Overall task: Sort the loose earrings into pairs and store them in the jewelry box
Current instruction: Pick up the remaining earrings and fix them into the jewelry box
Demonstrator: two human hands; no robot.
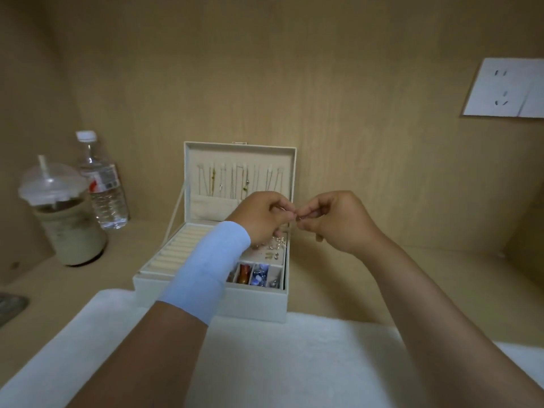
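The open jewelry box (253, 304) stands near the back panel, its front wall meeting the white cloth (265, 363). Bare desk lies to its right; a water bottle (103, 187) and lidded cup (64, 219) stand well apart on the left. Above the box's right side, the left hand (259, 219) and right hand (338, 222), fingers curled, pinch one small silvery earring (298, 218) between meeting fingertips. Loose earrings (272, 248) lie in the compartment below.

Pinched item (298, 219) too small to tell — socket (506, 89) cut off.
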